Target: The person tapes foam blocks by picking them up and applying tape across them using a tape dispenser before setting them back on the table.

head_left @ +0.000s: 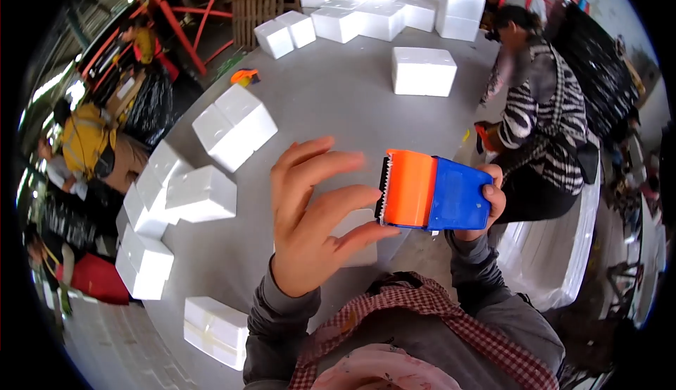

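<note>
A blue and orange tape dispenser (440,191) with a toothed black edge is held up in front of my chest. My right hand (491,203) grips its blue end. My left hand (317,210) has its fingers spread, with the fingertips close beside the toothed edge; whether they touch it I cannot tell. Behind my left hand, part of a white block (358,238) shows on the grey table (324,101). A white foam box (424,71) stands beyond, and another white box (234,127) lies to the left.
Several white boxes (380,18) line the far edge and more (144,263) the left edge. An orange dispenser (245,76) lies at the far left. A person in a striped top (542,108) crouches at the right. Other people stand at the left.
</note>
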Motion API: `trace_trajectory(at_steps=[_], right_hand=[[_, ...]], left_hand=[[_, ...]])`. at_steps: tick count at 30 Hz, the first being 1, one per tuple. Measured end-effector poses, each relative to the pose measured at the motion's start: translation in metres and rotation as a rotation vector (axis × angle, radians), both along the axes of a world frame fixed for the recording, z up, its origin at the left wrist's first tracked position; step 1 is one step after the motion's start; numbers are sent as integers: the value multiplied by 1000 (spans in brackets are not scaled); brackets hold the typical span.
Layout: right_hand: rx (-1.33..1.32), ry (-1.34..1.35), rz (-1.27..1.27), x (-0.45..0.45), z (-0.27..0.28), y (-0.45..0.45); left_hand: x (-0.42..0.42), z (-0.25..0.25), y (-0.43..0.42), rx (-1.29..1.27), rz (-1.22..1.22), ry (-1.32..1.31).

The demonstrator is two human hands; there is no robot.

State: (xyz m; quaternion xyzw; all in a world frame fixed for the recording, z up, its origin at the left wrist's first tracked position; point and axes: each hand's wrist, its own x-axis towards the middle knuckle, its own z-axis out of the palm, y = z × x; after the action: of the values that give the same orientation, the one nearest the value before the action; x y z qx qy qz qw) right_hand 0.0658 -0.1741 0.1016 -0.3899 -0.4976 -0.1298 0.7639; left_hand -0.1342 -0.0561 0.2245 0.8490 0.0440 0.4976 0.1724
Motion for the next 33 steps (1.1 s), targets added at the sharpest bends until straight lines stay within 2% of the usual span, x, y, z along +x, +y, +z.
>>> trace_trajectory(at_steps=[6,11,13,17,20,23,25,26,28,33], right_hand=[[3,130,-4,4,-12,-19],[-68,91,-74,14,-18,-43],[4,3,-70,16,-10,-44],[-30,-121,-99,26,-5,-53],[-68,-99,-77,28,-3,-56],[9,-80,-75,32,1,-48],[1,-91,-65,38,5,-47],[-4,-105,-57,41,7,-47],[-22,-85,-71,57,4,-45],[-31,18,-139,71,0,-40]], left_hand=[[18,6,-13,120,-37,97],[26,2,-17,137,-86,99],[26,4,-16,132,-157,198],[30,16,-12,137,-243,274],[35,16,-11,151,-249,339],[47,13,-13,77,-283,313],[54,7,-11,-177,-287,108],[56,8,-11,-179,-284,109],[69,13,-8,-466,-313,-211],[78,5,-1,-546,-298,-170]])
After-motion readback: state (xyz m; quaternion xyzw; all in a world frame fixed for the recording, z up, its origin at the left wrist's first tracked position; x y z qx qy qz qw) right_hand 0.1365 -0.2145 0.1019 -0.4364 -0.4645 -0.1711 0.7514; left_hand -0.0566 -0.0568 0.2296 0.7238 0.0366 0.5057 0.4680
